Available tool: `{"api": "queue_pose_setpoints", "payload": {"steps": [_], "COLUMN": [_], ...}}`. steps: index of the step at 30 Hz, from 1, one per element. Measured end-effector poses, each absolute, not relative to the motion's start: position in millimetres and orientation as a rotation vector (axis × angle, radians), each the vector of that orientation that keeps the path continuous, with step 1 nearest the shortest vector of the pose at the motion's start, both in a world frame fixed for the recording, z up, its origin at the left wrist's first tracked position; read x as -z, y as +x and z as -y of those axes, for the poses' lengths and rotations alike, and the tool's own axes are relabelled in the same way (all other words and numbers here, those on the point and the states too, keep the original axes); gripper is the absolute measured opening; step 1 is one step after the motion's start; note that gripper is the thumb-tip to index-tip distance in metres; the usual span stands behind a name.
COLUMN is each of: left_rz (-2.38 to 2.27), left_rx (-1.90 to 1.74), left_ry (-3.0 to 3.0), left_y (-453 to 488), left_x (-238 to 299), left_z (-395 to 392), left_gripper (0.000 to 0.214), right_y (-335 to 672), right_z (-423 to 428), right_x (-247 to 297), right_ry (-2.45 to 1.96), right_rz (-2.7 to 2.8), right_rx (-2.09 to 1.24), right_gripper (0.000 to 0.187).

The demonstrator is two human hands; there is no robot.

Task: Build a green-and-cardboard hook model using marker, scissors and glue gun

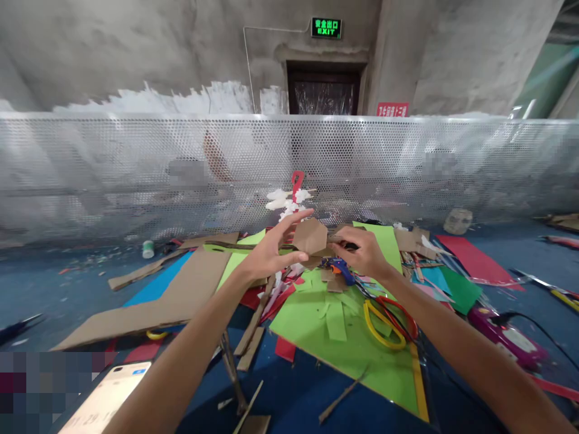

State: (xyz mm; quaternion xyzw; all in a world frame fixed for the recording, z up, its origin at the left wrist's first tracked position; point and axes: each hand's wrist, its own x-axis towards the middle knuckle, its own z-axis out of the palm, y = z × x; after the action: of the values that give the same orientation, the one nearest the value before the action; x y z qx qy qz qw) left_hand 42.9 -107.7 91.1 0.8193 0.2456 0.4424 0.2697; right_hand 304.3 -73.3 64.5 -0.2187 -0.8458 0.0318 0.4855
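Note:
A small brown cardboard hexagon (310, 236) is held up between my two hands. My right hand (359, 248) is closed, with thumb and fingertips pinched at the hexagon's right edge. On the other side my left hand (271, 250) is open, its thumb and forefinger spread around the hexagon's left part; whether they touch it I cannot tell. A thin dark stick (230, 245) extends leftward behind my left hand. Below the hexagon lies a blue glue gun (344, 271) with an orange part, among green paper scraps (335, 316).
Scissors with yellow and red handles (384, 325) lie on a green sheet (357, 367). Cardboard sheets (190, 286) spread leftward, and a lit phone (111, 398) is at lower left. A purple power strip (509, 337) with a cord sits right. A perforated metal barrier (253, 150) stands behind.

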Motion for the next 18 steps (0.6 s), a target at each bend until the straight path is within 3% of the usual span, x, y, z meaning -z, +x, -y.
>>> {"api": "queue_pose_setpoints", "payload": {"steps": [18], "left_rz": [-0.623], "left_rx": [-1.373], "left_ry": [2.341], "left_y": [51.3], "left_x": [-80.8], "left_z": [103.8], "left_gripper": [0.073], "right_y": [307.7], "right_z": [61.5], "right_x": [-52.4], "right_ry": [-0.439], "right_rz": [2.08], "right_rx": [-0.003], "right_gripper": [0.015]}}
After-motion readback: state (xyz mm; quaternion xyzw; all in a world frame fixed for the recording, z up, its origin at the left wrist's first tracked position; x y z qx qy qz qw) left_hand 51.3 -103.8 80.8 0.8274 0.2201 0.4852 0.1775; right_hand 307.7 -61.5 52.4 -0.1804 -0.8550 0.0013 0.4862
